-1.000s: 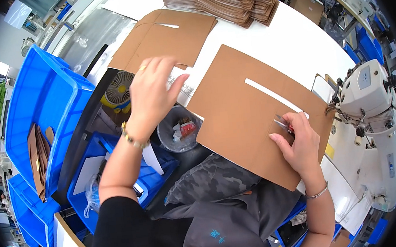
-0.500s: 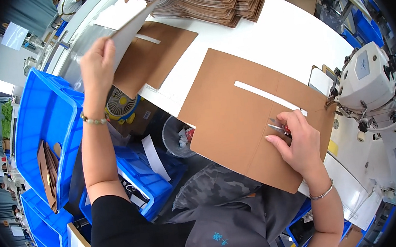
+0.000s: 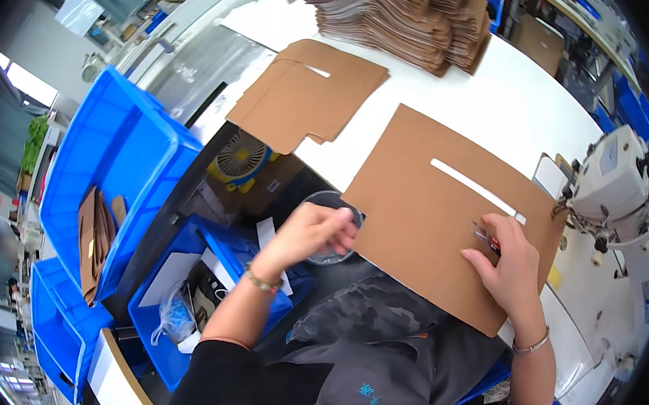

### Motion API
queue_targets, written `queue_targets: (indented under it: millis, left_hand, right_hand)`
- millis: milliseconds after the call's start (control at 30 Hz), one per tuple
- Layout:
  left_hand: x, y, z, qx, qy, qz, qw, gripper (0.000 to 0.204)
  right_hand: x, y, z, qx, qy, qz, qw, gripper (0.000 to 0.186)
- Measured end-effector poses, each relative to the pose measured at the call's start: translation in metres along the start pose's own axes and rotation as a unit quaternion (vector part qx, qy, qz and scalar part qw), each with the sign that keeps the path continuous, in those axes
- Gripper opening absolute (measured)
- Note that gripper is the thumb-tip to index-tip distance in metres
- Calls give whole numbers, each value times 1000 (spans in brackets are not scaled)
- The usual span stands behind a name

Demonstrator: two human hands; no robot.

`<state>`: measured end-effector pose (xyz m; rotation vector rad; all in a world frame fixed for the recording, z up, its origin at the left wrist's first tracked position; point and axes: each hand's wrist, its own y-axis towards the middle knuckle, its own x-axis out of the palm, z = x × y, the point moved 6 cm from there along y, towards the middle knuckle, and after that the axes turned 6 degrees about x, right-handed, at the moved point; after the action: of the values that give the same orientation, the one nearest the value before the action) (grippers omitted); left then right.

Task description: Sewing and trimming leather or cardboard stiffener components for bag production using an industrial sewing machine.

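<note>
A brown folded panel (image 3: pixel 418 201) with a white strip (image 3: pixel 480 191) lies flat at the table's near edge. My right hand (image 3: pixel 509 267) rests on its right part, fingers curled around small red-handled thread snips (image 3: pixel 492 242) that are mostly hidden. At the panel's left edge hovers my left hand (image 3: pixel 316 234), fingers loosely bent and slightly blurred, with nothing seen in them. Farther left, several more brown panels (image 3: pixel 306 95) lie in a low pile, a short white strip showing on top.
A tall stack of brown pieces (image 3: pixel 408 19) stands at the back. The sewing machine (image 3: pixel 611 175) is at the right. On the left are blue bins (image 3: pixel 114 172), a yellow fan (image 3: pixel 240 157) and a bin (image 3: pixel 334 258) below the table edge.
My left hand has let go of the panel it held raised at the far left and come back toward the near panel. That panel now lies on the pile. My right hand keeps the snips.
</note>
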<state>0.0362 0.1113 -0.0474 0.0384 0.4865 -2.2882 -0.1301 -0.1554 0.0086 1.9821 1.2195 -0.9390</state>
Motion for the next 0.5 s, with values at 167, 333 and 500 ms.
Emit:
queue_targets:
  millis: [167,333,500]
  left_hand:
    - [21,14,51,115,62,42,990,37]
    - [-10,40,94,257,137,135,947,30]
    - [-121,31,135,341,-42,281,896,12]
  right_hand:
    - [-1,-4,-6,-14,1,-8,1000,49]
    - [-4,-4,-12,-47,58,0,997,45]
    - [-19,-6,2,-50,3,56,997,42]
